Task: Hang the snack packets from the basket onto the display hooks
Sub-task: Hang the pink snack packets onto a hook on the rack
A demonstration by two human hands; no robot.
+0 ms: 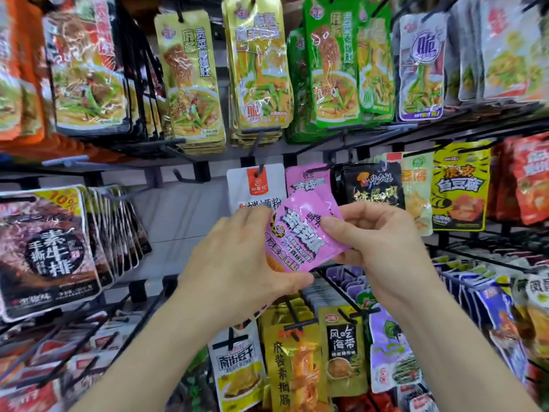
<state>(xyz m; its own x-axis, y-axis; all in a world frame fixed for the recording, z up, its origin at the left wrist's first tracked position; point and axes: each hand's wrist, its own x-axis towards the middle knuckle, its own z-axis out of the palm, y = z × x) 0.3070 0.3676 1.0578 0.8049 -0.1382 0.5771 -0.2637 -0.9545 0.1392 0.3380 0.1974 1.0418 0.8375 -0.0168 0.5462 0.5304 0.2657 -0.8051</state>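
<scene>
Pink packet, black-white lettering; hung packets gold, green, yellow with black tiger stripes.

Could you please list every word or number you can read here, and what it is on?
"10%": dark packet, left.
"素牛排": same dark packet.
"风吃海带": small gold packet.
"麻酱素捆肠": tall gold packet.
"白豆腐": yellow packet.
"脆": silver packet, top right.
Held pink packet: too blurred to read.
</scene>
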